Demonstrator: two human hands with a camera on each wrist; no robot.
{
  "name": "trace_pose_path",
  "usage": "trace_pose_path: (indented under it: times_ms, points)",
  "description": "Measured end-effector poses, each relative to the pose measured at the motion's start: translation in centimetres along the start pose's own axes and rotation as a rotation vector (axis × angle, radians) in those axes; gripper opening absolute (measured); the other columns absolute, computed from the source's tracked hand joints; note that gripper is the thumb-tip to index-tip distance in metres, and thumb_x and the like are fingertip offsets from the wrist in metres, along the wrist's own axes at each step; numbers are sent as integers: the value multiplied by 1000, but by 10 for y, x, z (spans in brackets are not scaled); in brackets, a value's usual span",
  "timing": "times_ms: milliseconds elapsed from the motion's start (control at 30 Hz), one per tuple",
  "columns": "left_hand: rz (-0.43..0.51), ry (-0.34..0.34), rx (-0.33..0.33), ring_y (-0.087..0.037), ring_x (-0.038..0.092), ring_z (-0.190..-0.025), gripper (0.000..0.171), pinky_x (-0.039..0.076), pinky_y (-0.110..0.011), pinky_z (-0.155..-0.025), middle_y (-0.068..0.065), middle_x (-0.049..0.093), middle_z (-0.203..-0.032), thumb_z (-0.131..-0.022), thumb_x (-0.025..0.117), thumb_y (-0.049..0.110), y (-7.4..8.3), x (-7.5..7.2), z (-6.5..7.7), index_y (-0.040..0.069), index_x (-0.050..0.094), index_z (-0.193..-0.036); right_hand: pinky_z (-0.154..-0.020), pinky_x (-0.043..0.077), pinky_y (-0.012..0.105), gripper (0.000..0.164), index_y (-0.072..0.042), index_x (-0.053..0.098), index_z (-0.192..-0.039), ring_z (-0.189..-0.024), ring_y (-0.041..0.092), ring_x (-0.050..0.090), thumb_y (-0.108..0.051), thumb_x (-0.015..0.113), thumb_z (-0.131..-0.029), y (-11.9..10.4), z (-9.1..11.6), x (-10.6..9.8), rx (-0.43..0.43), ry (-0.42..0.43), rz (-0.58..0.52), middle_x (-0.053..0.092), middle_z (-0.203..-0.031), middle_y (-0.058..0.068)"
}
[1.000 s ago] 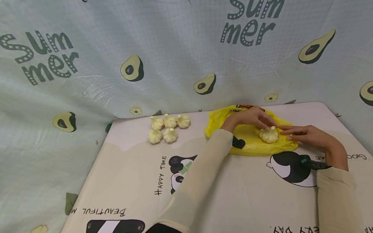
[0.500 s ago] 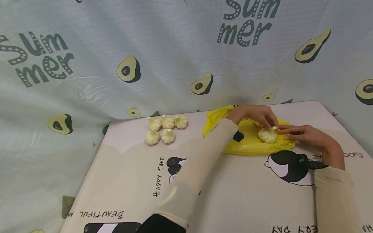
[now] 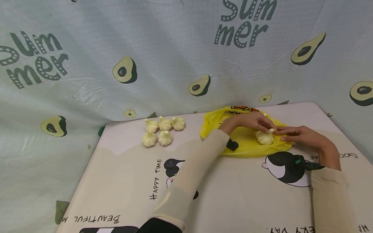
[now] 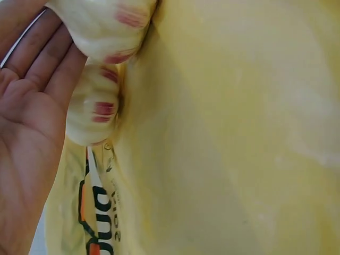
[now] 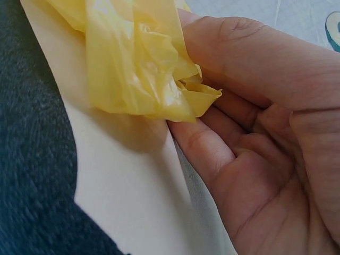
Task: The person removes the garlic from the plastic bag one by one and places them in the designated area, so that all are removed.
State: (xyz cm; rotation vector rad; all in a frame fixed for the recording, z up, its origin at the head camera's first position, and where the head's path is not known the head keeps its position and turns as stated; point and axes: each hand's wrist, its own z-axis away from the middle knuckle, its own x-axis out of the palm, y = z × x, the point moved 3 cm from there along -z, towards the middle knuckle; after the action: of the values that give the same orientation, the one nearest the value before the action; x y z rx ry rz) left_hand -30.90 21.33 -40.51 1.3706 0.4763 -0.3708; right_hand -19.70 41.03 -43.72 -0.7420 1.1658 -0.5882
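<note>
A yellow plastic bag point(image 3: 247, 149) lies flat near the back edge of the table. On it sits a whole garlic bulb point(image 3: 264, 138), held by the fingers of my left hand point(image 3: 251, 119) from behind. The left wrist view shows this bulb point(image 4: 114, 24) at the fingertips, with a second garlic bulb point(image 4: 93, 117) beside it, mostly hidden by the left hand in the head view. My right hand point(image 3: 307, 137) reaches in from the right, its fingertips close to the bulb's stem. In the right wrist view it pinches the bag's crumpled edge point(image 5: 154, 79) between thumb and fingers.
Several more garlic bulbs point(image 3: 164, 124) stand in two short rows on the left of the table. The printed tablecloth point(image 3: 247, 194) stretches toward the front. A curtain with avocado prints point(image 3: 163, 58) hangs right behind the table.
The left hand lifted slightly over the bulbs, then came back down behind the front one. The bulb stays on the bag, and the right hand keeps its place. The head view shifted slightly.
</note>
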Motion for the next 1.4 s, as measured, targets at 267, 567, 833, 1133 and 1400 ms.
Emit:
trace_pose_path:
  times_ms: [267,567,833,1133,1400]
  points:
    - [-36,18,55,-9,55,-91,31,46,-17,-84,1,71,-114,-97,70,13,-2,2,-1,4,72,-127,-107,27,76,45,3,64,-133,-141,53,31,-26,67,-99,0,-4,-1,8,-2,39,44,-150,32]
    - [-85,16,125,-4,61,-100,33,46,-16,-90,1,72,-123,-103,61,11,-3,-5,7,4,67,-134,-107,25,77,47,4,63,-134,-142,56,28,-27,68,-98,-2,-5,-4,-2,0,56,39,-153,33]
    - [-87,60,187,-3,60,-113,31,45,-18,-101,-5,72,-124,-105,56,9,11,-15,31,1,66,-133,-109,23,76,45,-3,65,-135,-145,55,25,-28,69,-98,2,-7,-5,-16,5,73,45,-155,19]
    - [-105,152,190,2,60,-116,29,45,-18,-103,3,74,-121,-104,59,11,22,-21,69,4,69,-130,-110,21,75,45,-4,66,-135,-145,55,23,-29,69,-98,4,-5,-3,-13,6,60,48,-153,-2]
    - [-74,149,161,-4,60,-122,30,44,-20,-105,-5,72,-126,-103,59,9,32,-24,97,2,68,-131,-110,21,75,48,-4,65,-136,-146,56,22,-32,70,-97,2,-3,-1,0,5,69,47,-155,4]
